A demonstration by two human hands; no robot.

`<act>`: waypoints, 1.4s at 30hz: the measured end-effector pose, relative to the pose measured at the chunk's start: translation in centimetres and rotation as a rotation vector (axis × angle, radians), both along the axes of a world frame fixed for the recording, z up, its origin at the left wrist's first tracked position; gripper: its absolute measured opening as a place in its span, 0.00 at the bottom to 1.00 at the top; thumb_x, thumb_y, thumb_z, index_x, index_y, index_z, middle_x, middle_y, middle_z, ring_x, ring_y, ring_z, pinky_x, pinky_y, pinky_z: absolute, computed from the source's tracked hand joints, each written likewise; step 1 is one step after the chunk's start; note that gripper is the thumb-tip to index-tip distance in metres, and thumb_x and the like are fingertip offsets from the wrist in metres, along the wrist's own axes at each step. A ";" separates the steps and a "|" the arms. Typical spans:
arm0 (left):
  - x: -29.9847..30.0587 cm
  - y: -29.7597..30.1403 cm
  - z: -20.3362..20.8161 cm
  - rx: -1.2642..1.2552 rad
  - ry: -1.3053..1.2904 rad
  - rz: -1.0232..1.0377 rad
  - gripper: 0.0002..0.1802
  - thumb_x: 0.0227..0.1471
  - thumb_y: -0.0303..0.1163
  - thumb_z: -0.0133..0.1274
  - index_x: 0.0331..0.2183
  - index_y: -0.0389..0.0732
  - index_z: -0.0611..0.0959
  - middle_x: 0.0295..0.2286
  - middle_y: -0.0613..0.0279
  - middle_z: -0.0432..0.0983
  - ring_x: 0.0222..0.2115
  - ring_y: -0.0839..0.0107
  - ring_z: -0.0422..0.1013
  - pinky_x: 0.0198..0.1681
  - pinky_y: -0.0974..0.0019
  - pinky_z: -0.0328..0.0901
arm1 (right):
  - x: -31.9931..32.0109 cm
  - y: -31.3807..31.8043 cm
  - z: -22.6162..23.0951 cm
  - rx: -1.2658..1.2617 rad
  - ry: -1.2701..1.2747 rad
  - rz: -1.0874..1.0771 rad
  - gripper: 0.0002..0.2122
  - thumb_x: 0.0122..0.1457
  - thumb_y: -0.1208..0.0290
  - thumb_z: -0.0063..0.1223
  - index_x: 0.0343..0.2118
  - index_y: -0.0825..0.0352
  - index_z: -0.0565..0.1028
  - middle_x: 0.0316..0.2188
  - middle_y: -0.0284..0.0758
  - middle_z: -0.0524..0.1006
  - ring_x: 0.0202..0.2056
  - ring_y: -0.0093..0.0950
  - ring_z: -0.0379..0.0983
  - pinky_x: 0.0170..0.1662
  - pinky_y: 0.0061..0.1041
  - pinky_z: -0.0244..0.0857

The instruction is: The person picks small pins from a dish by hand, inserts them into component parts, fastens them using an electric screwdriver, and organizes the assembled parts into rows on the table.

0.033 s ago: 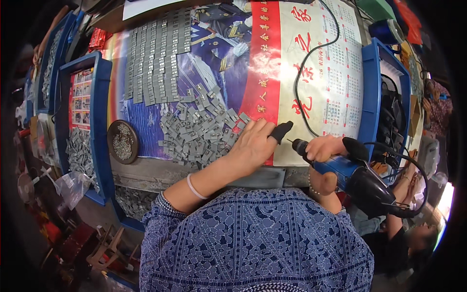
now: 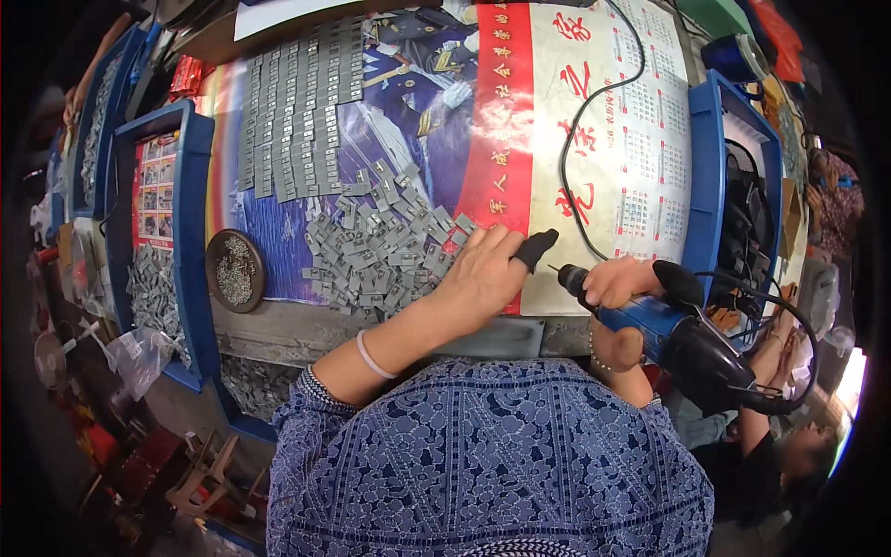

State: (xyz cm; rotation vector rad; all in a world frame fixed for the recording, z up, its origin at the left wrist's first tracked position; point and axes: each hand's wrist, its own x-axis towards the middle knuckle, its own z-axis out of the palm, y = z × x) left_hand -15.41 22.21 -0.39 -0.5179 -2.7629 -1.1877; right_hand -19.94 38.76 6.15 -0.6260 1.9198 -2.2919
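Gripping a blue-and-black power driver (image 2: 664, 339) near its front end, the right hand (image 2: 613, 283) is keeping its fingers wrapped over the body, and from my remote post I am seeing the thin bit (image 2: 553, 268) pointing leftward out of that grip. A beaded bracelet (image 2: 599, 356) is circling the same wrist. Just left of the bit, and apart from it, the left hand (image 2: 484, 274) is lying palm down with bent fingers, its thumb wearing a black cover (image 2: 535, 249) and pointing back toward the driver. I am not managing to tell whether those fingers are pinching anything, since the back of the hand is hiding their undersides.

Directly left of this hand, loose grey pieces (image 2: 371, 255) are lying in a jumbled heap, its edge meeting the fingers. Beyond the heap, more of them are forming neat rows (image 2: 302, 111). Farther left, a round brown dish (image 2: 212, 269) is holding small metal parts (image 2: 234, 278), and a blue tray (image 2: 192, 278) is standing beside it, containing grey pieces too. Ahead of the driver grip, a black cord (image 2: 563, 172) is snaking across a printed calendar sheet (image 2: 640, 158). To the grip's right, a second blue tray (image 2: 707, 176) is holding dark items (image 2: 747, 195).
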 end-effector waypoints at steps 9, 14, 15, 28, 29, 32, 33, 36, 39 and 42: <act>1.2 -2.0 2.4 -0.113 0.045 0.037 0.14 0.37 0.24 0.49 0.32 0.31 0.76 0.31 0.54 0.67 0.32 0.60 0.63 0.36 0.60 0.58 | 1.2 0.1 1.7 -0.008 -0.047 -0.014 0.20 0.46 0.53 0.58 0.27 0.65 0.64 0.22 0.31 0.65 0.25 0.26 0.65 0.32 0.26 0.62; 4.1 -4.7 2.9 -0.161 0.060 0.170 0.26 0.41 0.23 0.55 0.46 0.37 0.73 0.29 0.59 0.67 0.29 0.63 0.63 0.35 0.61 0.55 | 2.0 0.4 1.4 -0.012 -0.019 0.037 0.20 0.45 0.54 0.59 0.26 0.65 0.65 0.22 0.32 0.66 0.24 0.27 0.65 0.31 0.26 0.62; 4.6 -5.0 3.1 -0.188 0.065 0.196 0.25 0.41 0.23 0.55 0.46 0.36 0.73 0.28 0.59 0.67 0.29 0.62 0.63 0.35 0.61 0.56 | 2.3 0.0 1.5 -0.026 -0.013 0.049 0.20 0.45 0.54 0.59 0.26 0.65 0.65 0.22 0.32 0.66 0.24 0.27 0.65 0.31 0.26 0.62; 5.4 -9.2 5.6 -0.054 0.134 0.500 0.17 0.42 0.21 0.53 0.38 0.30 0.75 0.36 0.51 0.70 0.37 0.55 0.66 0.41 0.58 0.60 | 3.6 -1.1 2.2 0.000 -0.052 0.097 0.19 0.45 0.56 0.59 0.25 0.67 0.65 0.20 0.33 0.65 0.23 0.26 0.65 0.30 0.24 0.62; 4.9 -9.3 5.5 -0.053 0.142 0.506 0.17 0.42 0.21 0.53 0.38 0.30 0.75 0.36 0.51 0.70 0.37 0.55 0.66 0.41 0.58 0.60 | 3.6 -1.1 2.2 -0.001 -0.055 0.088 0.19 0.45 0.57 0.59 0.26 0.67 0.65 0.20 0.33 0.65 0.23 0.26 0.65 0.30 0.25 0.63; 3.2 -9.6 4.7 0.004 0.103 0.533 0.17 0.42 0.22 0.53 0.38 0.28 0.75 0.40 0.45 0.69 0.41 0.49 0.66 0.46 0.56 0.61 | 3.9 -0.9 1.9 -0.012 -0.045 0.111 0.21 0.46 0.57 0.59 0.31 0.69 0.64 0.20 0.33 0.65 0.23 0.26 0.65 0.30 0.25 0.63; 2.2 -9.7 4.3 0.009 0.112 0.533 0.17 0.42 0.22 0.53 0.38 0.28 0.75 0.40 0.45 0.69 0.41 0.49 0.66 0.46 0.56 0.61 | 4.1 -0.8 2.0 -0.029 -0.054 0.088 0.23 0.46 0.57 0.60 0.35 0.70 0.64 0.21 0.34 0.66 0.24 0.26 0.65 0.30 0.25 0.63; -1.3 -10.1 2.6 -0.114 0.222 0.572 0.16 0.43 0.26 0.56 0.34 0.26 0.74 0.48 0.36 0.60 0.49 0.44 0.60 0.52 0.54 0.58 | 4.3 -0.4 1.6 -0.022 -0.027 0.127 0.28 0.47 0.57 0.60 0.43 0.72 0.62 0.22 0.34 0.66 0.24 0.26 0.65 0.31 0.25 0.63; -5.5 -10.3 1.5 -0.259 0.146 0.668 0.17 0.44 0.32 0.56 0.32 0.26 0.74 0.51 0.31 0.56 0.52 0.40 0.55 0.56 0.52 0.53 | 4.4 -0.4 1.7 -0.039 -0.024 0.109 0.27 0.47 0.57 0.60 0.42 0.72 0.62 0.22 0.34 0.66 0.24 0.26 0.65 0.31 0.25 0.63; -8.7 -10.8 0.2 -0.298 0.096 0.741 0.21 0.46 0.37 0.56 0.32 0.26 0.75 0.53 0.28 0.52 0.55 0.39 0.50 0.59 0.50 0.47 | 4.3 0.7 0.9 -0.029 -0.007 0.149 0.26 0.46 0.57 0.61 0.40 0.71 0.62 0.22 0.34 0.66 0.24 0.27 0.66 0.31 0.25 0.64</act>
